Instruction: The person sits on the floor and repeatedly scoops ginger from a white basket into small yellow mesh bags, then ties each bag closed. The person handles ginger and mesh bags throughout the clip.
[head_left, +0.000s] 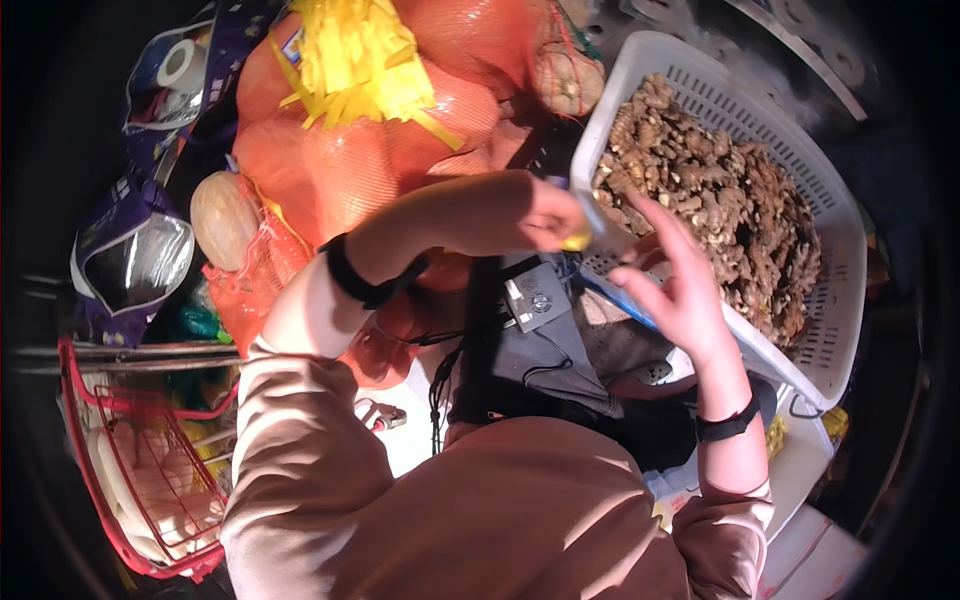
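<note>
My left hand (553, 217) reaches in from the left with curled fingers, shut on a small yellow object (577, 238). A blurred, greyish flat thing (611, 238) lies between the hands; its kind cannot be told. My right hand (679, 289) is at the near left rim of a white plastic basket (844, 300), thumb and index finger spread wide. Nothing is plainly gripped in it, though its inner fingers are shaded. Ginger roots (705, 187) fill much of the basket. A small grey device with a round grille (538, 296) rests below my left hand.
Orange mesh sacks (345, 172) bulge at upper left, topped by yellow strips (360, 60). A netted pale vegetable (566, 79) lies beside them. Purple bags (124, 247) stand far left, above a red shopping basket (90, 480) holding pale, long produce. A white container (802, 465) stands below the ginger basket.
</note>
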